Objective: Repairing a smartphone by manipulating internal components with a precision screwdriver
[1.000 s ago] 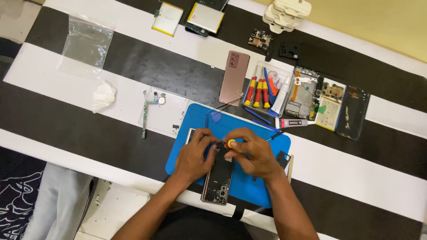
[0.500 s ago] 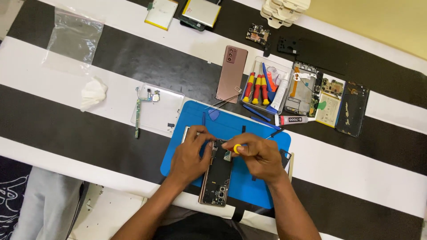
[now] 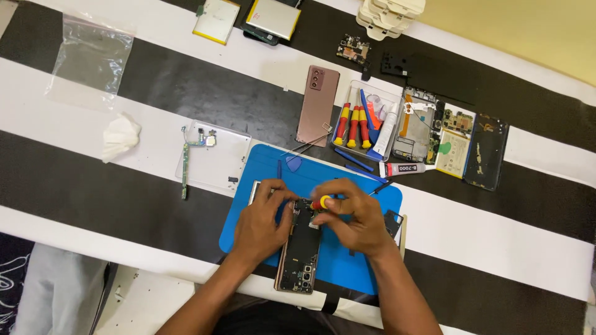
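Observation:
An opened dark phone body (image 3: pixel 300 251) lies lengthwise on a blue work mat (image 3: pixel 261 161). My left hand (image 3: pixel 259 222) rests on the phone's upper left edge and steadies it. My right hand (image 3: pixel 352 217) pinches a small red-and-yellow screwdriver (image 3: pixel 321 202) with its tip down at the phone's top end. Both hands meet over the upper part of the phone, hiding it there.
A tray of red-and-yellow screwdrivers (image 3: pixel 354 124), a rose-coloured phone back cover (image 3: pixel 317 105), a glue tube (image 3: pixel 403 168), disassembled phone parts (image 3: pixel 453 139), a clear plate with a flex cable (image 3: pixel 208 155), a white tissue (image 3: pixel 120 136) and a plastic bag (image 3: pixel 93 59) lie on the striped table.
The view has drifted slightly. My hands stay on the phone, the right hand still working the screwdriver at its top end.

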